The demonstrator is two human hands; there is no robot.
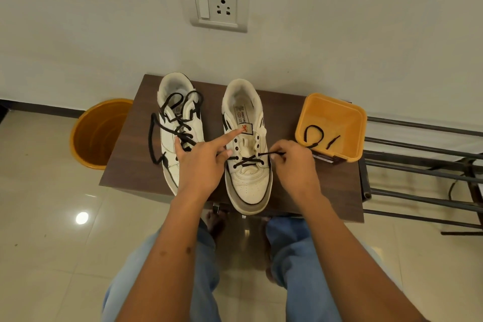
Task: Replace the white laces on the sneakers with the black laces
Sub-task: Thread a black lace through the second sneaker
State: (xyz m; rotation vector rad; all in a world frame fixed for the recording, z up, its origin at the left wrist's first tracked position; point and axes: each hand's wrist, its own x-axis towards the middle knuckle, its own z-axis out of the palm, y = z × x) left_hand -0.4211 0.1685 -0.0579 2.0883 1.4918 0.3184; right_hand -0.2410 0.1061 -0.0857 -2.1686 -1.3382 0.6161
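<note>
Against a pale wall, a small dark table (pixel 287 191) carries both sneakers. The left sneaker (pixel 180 123) is already laced in black. The right sneaker (pixel 247 144), its toe hanging over the near edge, is threaded through only its lowest eyelets, so lacing looks under way. The black lace (pixel 248 161) is pinched at its end by the right hand (pixel 292 165); the left hand (pixel 201 162) rests on the shoe, forefinger straight, its other fingers' hold undecidable. The next eyelet probably needs careful aiming (the orange tub (pixel 358 125) crowds the right edge).
</note>
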